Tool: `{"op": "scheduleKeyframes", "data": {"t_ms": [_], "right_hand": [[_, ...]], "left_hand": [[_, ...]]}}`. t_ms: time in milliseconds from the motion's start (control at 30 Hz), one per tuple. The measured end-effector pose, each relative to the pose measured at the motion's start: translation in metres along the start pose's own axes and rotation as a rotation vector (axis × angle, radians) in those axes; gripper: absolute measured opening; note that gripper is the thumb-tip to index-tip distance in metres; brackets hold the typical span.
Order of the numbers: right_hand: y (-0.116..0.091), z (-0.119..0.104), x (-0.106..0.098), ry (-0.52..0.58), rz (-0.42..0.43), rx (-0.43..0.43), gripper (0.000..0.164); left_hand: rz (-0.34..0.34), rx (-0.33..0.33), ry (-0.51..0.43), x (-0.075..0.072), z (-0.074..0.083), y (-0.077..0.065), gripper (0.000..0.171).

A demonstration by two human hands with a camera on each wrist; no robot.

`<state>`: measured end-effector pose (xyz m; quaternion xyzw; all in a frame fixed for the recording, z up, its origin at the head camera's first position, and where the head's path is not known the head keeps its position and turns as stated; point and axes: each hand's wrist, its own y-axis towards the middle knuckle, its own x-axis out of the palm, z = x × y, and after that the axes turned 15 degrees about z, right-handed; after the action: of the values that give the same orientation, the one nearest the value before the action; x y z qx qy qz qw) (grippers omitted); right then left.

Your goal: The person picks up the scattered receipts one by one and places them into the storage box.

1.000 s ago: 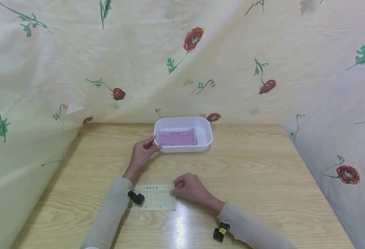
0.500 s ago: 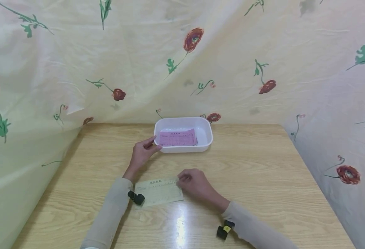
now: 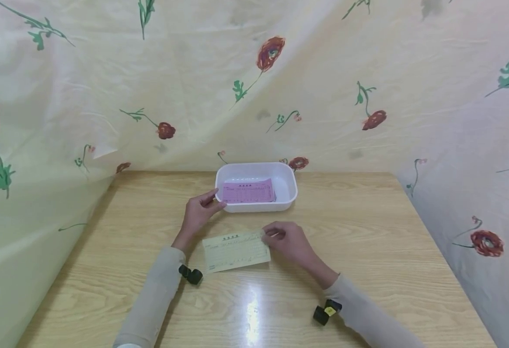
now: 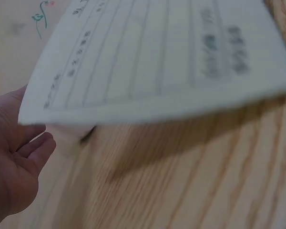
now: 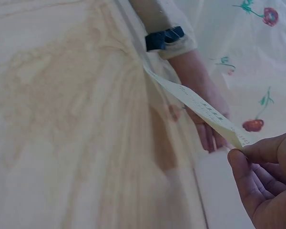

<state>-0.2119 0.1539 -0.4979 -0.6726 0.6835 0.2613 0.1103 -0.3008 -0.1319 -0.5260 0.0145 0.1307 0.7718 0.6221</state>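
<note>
A pale yellow-green printed form slip (image 3: pixel 236 252) hangs above the table, its right edge pinched between the thumb and fingers of my right hand (image 3: pixel 290 243). In the right wrist view the slip (image 5: pixel 195 102) is seen nearly edge-on, with thumb and index finger at its corner. My left hand (image 3: pixel 199 211) holds the front left corner of a white plastic tray (image 3: pixel 286 186), thumb at the front rim and fingers at the left side. Pink printed slips (image 3: pixel 247 192) lie in the tray's left part. In the left wrist view the raised slip (image 4: pixel 148 62) covers most of the tray and the fingertips.
The wood-grain table (image 3: pixel 359 232) spreads out around both hands. A cream cloth (image 3: pixel 193 72) with red flowers hangs right behind the tray and along both sides. Small black devices (image 3: pixel 190 274) are strapped to both sleeves.
My right hand has lifted the pale slip off the table and carried it forward and right, toward the tray, slightly tilted. The left hand has stayed at the tray's corner.
</note>
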Motion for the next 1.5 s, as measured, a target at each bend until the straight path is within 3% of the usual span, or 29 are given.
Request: {"op": "scheduleKeyframes", "data": {"t_ms": [300, 667, 900, 1167, 1500], "right_hand": [[0.003, -0.005, -0.021, 0.082, 0.025, 0.016, 0.02], [0.012, -0.014, -0.041, 0.159, 0.053, 0.017, 0.023], [0.021, -0.021, -0.049, 0.206, 0.086, 0.006, 0.024], [0.036, -0.028, -0.057, 0.228, 0.149, 0.008, 0.026], [0.055, -0.031, -0.061, 0.246, 0.204, 0.026, 0.026]], "left_hand": [[-0.017, -0.036, 0.059, 0.001, 0.001, 0.002, 0.058], [-0.013, 0.009, 0.014, 0.001, -0.001, -0.001, 0.063], [0.002, -0.002, 0.018, 0.002, -0.002, -0.001, 0.061], [0.03, -0.028, 0.049, 0.001, 0.003, 0.0, 0.043], [0.036, -0.037, 0.064, 0.001, -0.003, 0.001, 0.046]]}}
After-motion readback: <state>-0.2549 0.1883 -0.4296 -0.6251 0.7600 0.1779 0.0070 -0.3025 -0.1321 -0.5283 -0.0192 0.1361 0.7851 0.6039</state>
